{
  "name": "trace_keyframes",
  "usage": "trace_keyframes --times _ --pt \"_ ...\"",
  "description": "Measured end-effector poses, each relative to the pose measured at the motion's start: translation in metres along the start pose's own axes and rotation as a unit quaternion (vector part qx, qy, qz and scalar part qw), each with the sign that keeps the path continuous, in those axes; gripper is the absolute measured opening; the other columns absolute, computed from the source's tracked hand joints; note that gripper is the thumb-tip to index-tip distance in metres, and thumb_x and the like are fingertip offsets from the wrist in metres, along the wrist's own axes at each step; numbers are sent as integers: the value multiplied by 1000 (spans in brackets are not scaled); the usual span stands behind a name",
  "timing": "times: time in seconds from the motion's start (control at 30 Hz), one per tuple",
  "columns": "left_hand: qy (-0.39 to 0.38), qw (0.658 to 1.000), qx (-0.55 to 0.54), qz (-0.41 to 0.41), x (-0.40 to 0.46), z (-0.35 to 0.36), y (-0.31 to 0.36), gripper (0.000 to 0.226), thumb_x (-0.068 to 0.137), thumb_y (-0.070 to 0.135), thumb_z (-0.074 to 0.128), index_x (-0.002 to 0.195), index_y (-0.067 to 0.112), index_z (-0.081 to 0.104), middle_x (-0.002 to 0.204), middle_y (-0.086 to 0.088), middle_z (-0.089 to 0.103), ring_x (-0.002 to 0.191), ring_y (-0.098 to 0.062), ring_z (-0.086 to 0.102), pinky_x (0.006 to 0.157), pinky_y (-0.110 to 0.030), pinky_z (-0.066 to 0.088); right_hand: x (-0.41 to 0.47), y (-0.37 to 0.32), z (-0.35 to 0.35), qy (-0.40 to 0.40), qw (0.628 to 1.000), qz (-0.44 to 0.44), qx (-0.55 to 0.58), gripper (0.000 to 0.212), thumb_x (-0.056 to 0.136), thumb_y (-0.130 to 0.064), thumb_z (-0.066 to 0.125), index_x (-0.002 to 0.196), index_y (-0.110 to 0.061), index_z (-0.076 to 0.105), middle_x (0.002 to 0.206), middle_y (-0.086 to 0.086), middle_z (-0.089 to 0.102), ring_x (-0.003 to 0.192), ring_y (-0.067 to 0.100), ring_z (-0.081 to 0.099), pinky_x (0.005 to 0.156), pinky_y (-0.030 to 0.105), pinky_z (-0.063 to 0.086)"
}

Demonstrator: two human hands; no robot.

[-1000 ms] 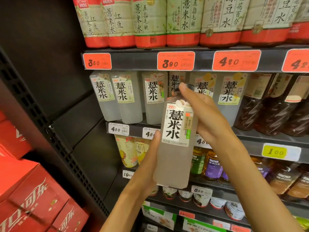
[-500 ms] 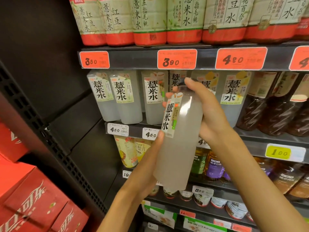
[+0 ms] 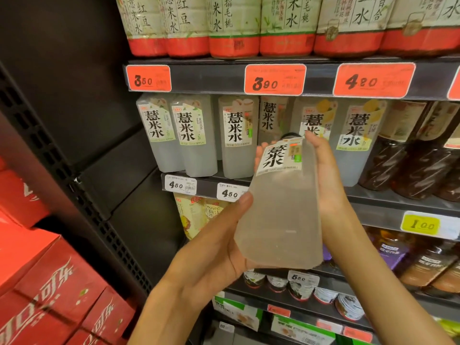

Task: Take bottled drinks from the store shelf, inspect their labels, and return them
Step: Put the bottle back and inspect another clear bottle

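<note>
To my far left, red cola cartons [image 3: 47, 290] are sitting stacked beside the dark shelf frame, out of my way. My left hand [image 3: 219, 247] is cupping the bottle [image 3: 278, 215] from below and along its left side, thumb lying up the edge, so the weight is resting in my palm while I am tipping it. I am holding the bottle in the air in front of the middle shelf [image 3: 373, 197], well clear of the row [image 3: 196, 135] of matching pale bottles it belongs with, its base swung toward me and its cap leaning back toward that row. That tilt is turning the white label [image 3: 280, 158] up to my eyes, which I judge is the inspecting step. My right hand [image 3: 326, 175] is wrapping round the upper right side, fingers curling behind the neck, to steady the top and steer the turn. There seems to be a gap in the row just behind the cap, probably where I will be putting it back.
</note>
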State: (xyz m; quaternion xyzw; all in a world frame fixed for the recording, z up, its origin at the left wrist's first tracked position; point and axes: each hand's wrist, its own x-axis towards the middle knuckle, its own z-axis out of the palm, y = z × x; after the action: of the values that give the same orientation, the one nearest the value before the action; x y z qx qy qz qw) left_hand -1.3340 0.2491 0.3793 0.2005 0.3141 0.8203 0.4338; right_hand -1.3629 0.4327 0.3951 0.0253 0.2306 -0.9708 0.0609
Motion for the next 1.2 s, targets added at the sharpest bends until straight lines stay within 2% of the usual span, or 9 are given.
trace_keyframes --times 0.13,0.3,0.53,0.67,0.83,0.9,1.0,1.1,1.2 --pt "-16 995 -94 -24 3 10 6 73 66 22 86 131 13 56 117 -23 65 97 -37 68 71 -46 59 -4 10 1 47 998 30 2 68 84 -46 57 134 0 47 98 26 68 77 35 71 62 47 58" --pt "12 994 -105 -22 1 14 6 91 53 18 92 135 15 53 120 -26 62 93 -42 68 65 -49 59 -7 17 1 76 996 40 9 69 82 -46 62 135 -4 47 112 25 66 87 34 71 68 48 58" --pt "8 1000 -5 -3 -11 7 4 63 68 32 83 125 16 62 119 -15 66 104 -30 66 77 -40 58 -6 6 14 22 998 4 -54 77 72 -51 68 132 -5 54 106 19 68 88 30 70 72 41 58" --pt "50 995 82 3 -13 4 2 61 66 42 82 120 19 66 116 -9 68 105 -22 66 78 -33 56 -3 -5 28 -40 985 -88 -144 49 73 -39 67 110 -8 62 100 15 69 98 31 67 86 42 54" --pt "128 950 281 47 -11 4 -8 53 67 61 70 113 32 67 103 0 72 91 -13 70 67 -21 54 -6 -3 35 -120 954 -91 -258 55 72 -42 73 115 -9 60 115 17 63 118 38 57 106 53 38" --pt "146 925 336 97 -8 0 -9 61 69 60 69 120 29 62 109 0 71 97 -15 69 70 -22 55 -8 0 34 -142 949 -73 -271 82 57 -47 85 124 -10 57 124 20 58 124 40 51 105 54 39" --pt "156 901 381 139 0 -5 -12 54 73 51 63 122 29 57 114 4 69 104 -13 66 76 -21 54 -10 6 33 -147 945 -77 -283 93 48 -45 89 127 -11 55 120 21 59 114 38 57 95 50 49" --pt "194 868 418 186 7 -13 -14 65 67 52 65 127 32 49 116 13 65 107 -1 61 78 -13 50 -12 7 29 -106 924 -160 -330 74 56 -36 81 123 -14 57 111 12 64 106 30 61 91 50 50" --pt "214 816 495 208 13 -17 -17 85 61 54 72 133 50 26 126 37 43 114 19 44 83 0 40 -16 8 29 -95 865 -266 -415 51 64 -36 72 113 -27 61 103 -2 69 102 19 64 87 41 52"
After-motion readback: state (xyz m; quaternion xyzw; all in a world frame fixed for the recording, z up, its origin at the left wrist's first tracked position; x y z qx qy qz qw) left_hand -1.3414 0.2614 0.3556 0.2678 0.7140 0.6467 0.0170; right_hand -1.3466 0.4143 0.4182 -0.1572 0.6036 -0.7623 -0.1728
